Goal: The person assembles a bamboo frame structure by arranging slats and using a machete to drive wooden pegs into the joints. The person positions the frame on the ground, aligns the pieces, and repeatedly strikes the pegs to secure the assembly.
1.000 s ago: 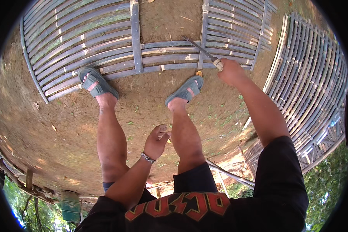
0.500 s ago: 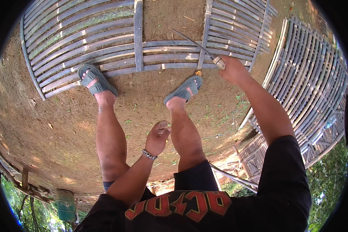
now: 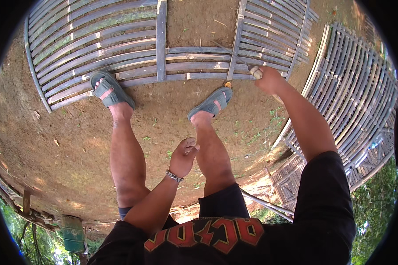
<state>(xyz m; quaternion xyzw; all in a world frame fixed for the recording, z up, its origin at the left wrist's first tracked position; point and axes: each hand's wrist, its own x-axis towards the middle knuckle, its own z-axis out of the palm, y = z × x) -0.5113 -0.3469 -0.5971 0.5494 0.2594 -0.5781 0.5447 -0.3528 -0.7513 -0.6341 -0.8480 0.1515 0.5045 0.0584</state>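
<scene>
My right hand (image 3: 269, 81) is closed round the pale, banded handle of a long knife (image 3: 255, 72). Its thin dark blade, smeared by motion, points up and left over a bamboo slat panel (image 3: 161, 42) that lies on the ground. The handle's butt end shows below my fist. Empty as far as I can see, my left hand (image 3: 182, 157) hangs beside my right shin with fingers loosely curled and the thumb apart. A chain bracelet (image 3: 174, 176) circles that wrist.
My sandalled feet, left sandal (image 3: 112, 92) and right sandal (image 3: 211, 103), stand on bare soil at the panel's near edge. A second bamboo slat structure (image 3: 347, 88) rises at the right. A green drum (image 3: 73, 234) stands at lower left; poles (image 3: 267, 201) lie behind my right leg.
My right hand has shifted slightly right and turned the knife; its blade is now blurred and its butt end shows. My left hand has moved slightly right.
</scene>
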